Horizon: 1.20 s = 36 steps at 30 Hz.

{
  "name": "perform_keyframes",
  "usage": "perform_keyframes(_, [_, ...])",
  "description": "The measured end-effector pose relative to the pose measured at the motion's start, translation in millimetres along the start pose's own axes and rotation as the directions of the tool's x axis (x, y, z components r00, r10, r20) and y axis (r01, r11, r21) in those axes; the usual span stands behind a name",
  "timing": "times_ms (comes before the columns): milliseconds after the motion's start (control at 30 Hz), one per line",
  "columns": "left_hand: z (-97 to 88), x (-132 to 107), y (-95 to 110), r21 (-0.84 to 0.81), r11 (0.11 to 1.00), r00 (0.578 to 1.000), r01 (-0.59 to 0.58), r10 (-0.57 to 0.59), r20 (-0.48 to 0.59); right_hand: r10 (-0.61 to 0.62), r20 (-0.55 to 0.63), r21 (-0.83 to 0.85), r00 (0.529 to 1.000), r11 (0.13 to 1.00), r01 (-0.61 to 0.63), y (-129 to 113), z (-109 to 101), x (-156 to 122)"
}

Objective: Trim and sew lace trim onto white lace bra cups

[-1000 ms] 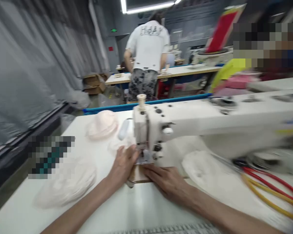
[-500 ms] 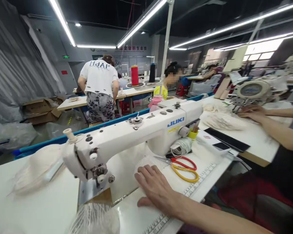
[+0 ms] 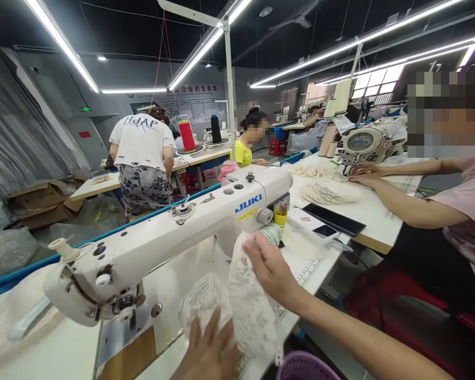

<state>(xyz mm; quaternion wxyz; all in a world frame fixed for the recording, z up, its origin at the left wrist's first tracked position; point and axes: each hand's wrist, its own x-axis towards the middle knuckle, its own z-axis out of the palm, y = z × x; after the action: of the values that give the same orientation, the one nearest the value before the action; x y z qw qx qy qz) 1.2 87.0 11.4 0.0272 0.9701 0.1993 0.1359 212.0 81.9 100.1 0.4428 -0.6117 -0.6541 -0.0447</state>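
My right hand [image 3: 272, 269] is closed on a piece of white lacy fabric [image 3: 251, 311], pinching its upper end beside the sewing machine's arm. The fabric hangs down over the front edge of the table. At the bottom of the view my left hand [image 3: 211, 343] is slightly blurred, its fingers spread against a white stringy bundle [image 3: 206, 298] on the machine bed; I cannot tell whether it grips any strands. The white sewing machine [image 3: 206, 214] stands right behind both hands. Its needle area [image 3: 130, 316] is left of them.
Right of the machine are a wound white cord [image 3: 272, 233], a yellow cup [image 3: 280, 217] and a black phone-like slab [image 3: 334, 219]. A co-worker's hands [image 3: 364, 173] are at another machine [image 3: 362, 142]. A purple basket [image 3: 306, 367] sits below the table edge. Pale fabric [image 3: 31, 301] lies far left.
My right hand has left the tabletop and now holds up the white lacy fabric. My left hand has come into view at the stringy bundle, which has shifted right. The view has turned right.
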Motion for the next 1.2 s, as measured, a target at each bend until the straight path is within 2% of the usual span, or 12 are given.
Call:
perform_keyframes(67, [-17.0, 21, -2, -0.288, 0.955, 0.993, 0.076, -0.098, -0.064, -0.024, -0.116, 0.144, 0.993, 0.989, 0.041, -10, -23, 5])
perform_keyframes(133, [-34.5, 33, -2, -0.618, 0.759, 0.956, 0.204, -0.289, -0.040, -0.101, -0.158, 0.168, 0.982, 0.978, 0.128, -20, -35, 3])
perform_keyframes(200, [-49.4, 35, -2, -0.876, 0.365, 0.894, 0.316, -0.425, 0.145, -0.263, -0.103, 0.127, 0.959, 0.953, 0.275, -30, -33, -4])
perform_keyframes(300, [-63.9, 21, -3, -0.886, -0.266, 0.780, 0.380, -0.422, 0.461, -0.530, 0.057, 0.125, 0.846, 0.845, 0.521, -44, -7, -21])
perform_keyframes(367, [-68.5, 9, -7, -0.813, -0.434, 0.696, 0.388, -0.440, 0.567, -0.649, 0.205, 0.098, 0.733, 0.759, 0.644, -56, 16, -31])
perform_keyframes(433, [-69.8, -2, -12, -0.791, -0.461, 0.615, 0.402, -0.504, 0.607, -0.708, 0.325, 0.107, 0.627, 0.686, 0.720, -68, 33, -41])
perform_keyframes(500, [-68.8, -12, -16, -0.808, -0.442, 0.584, 0.389, -0.560, 0.588, -0.725, 0.323, 0.219, 0.609, 0.683, 0.697, -76, 39, -49])
perform_keyframes(600, [-68.5, -26, -18, -0.858, -0.392, 0.644, 0.332, -0.571, 0.509, -0.608, 0.197, 0.448, 0.769, 0.753, 0.481, -74, 32, -55])
perform_keyframes(700, [-75.0, -36, -17, -0.867, -0.365, 0.743, 0.338, -0.462, 0.484, -0.364, 0.264, 0.518, 0.893, 0.835, 0.187, -57, 30, -49])
perform_keyframes(767, [-82.1, -39, -14, -0.868, -0.345, 0.775, 0.356, -0.410, 0.481, -0.309, 0.382, 0.512, 0.871, 0.855, 0.079, -50, 35, -44])
perform_keyframes(933, [-92.8, -48, -6, -0.896, -0.243, 0.820, 0.372, -0.367, 0.440, -0.266, 0.640, 0.478, 0.720, 0.872, -0.103, -57, 43, -40])
perform_keyframes(1200, [-93.1, -74, -6, -0.897, -0.245, 0.816, 0.367, -0.379, 0.437, -0.219, 0.701, 0.491, 0.679, 0.838, -0.237, -82, 50, -36])
